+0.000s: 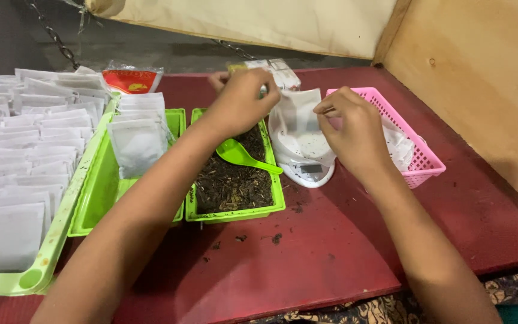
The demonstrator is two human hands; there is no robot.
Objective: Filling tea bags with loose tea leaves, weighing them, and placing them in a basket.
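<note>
My left hand [241, 99] and my right hand [352, 132] both pinch the top of a small white pouch [298, 114], held upright over a small white kitchen scale [307, 171]. Just left of the scale a green tray [235, 213] holds dark loose tea leaves, and a green plastic spoon [241, 155] lies on the leaves. My left forearm crosses above this tray.
A second green tray [88, 204] carries a stack of empty white pouches [138, 135]. Far left, a large pale green tray [43, 264] is lined with several rows of white pouches. A pink basket [418, 159] sits right of the scale. Wooden walls close the right side.
</note>
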